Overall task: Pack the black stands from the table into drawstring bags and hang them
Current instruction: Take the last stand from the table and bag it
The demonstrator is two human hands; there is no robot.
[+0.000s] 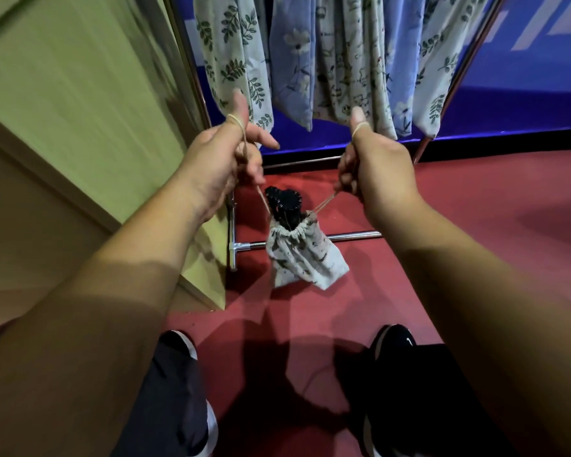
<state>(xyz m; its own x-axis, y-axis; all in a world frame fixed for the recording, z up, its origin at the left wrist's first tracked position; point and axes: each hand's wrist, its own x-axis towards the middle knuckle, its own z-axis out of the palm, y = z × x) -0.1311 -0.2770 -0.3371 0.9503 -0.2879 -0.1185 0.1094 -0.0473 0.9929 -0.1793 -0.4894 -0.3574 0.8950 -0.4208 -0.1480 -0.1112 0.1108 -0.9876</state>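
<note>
Two hands share the load in the head view: left hand (225,159) and right hand (373,163) each curl round a drawstring (325,203) looped over the thumb, with the bag (305,258) dangling between them above the red floor (442,258). Its black stand (282,202) pokes out of the half-cinched mouth, so an uneven pull could tip it out.

Left forearm (112,291), right forearm (468,275) bare; dark grey trousers (165,407); glossy black shoes (394,339), white soles.

We counted two hands, the left hand (218,159) and the right hand (376,169); two cords (263,197); one drawstring bag (305,258); one black stand (284,204); five hanging bags (231,61), as best we could tell; two shoes (393,339).
</note>
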